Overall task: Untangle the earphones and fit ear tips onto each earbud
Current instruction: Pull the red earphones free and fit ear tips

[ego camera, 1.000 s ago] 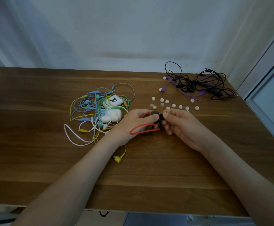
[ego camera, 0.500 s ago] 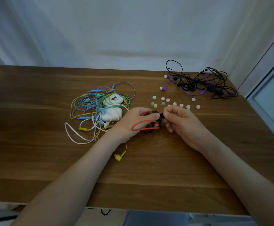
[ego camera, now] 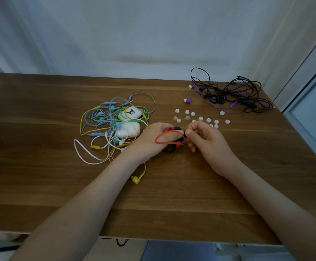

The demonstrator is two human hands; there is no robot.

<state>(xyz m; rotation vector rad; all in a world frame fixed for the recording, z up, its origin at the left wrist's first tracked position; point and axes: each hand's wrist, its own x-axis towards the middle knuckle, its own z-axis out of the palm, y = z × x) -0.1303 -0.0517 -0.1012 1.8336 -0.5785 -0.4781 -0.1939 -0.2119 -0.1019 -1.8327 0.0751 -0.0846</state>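
Note:
My left hand point(ego camera: 151, 140) grips a coiled red-and-black earphone point(ego camera: 164, 142) at the middle of the wooden table point(ego camera: 40, 176); red loops stand out from the fingers. My right hand point(ego camera: 206, 140) pinches the black earbud point(ego camera: 184, 134) at the coil's right end. Whether an ear tip sits between those fingertips is hidden. Several loose white ear tips point(ego camera: 200, 118) lie just behind both hands.
A tangle of coloured earphones point(ego camera: 114, 125) with two white cases lies left of my left hand; a yellow plug point(ego camera: 135, 179) lies under that wrist. A black-and-purple earphone tangle point(ego camera: 228, 95) sits at the far right. The table's right edge borders a pale door frame point(ego camera: 307, 113).
Both hands stay together on the red-and-black earphone. The red loops have shifted slightly in my left hand, and my right fingers have worked at the earbud.

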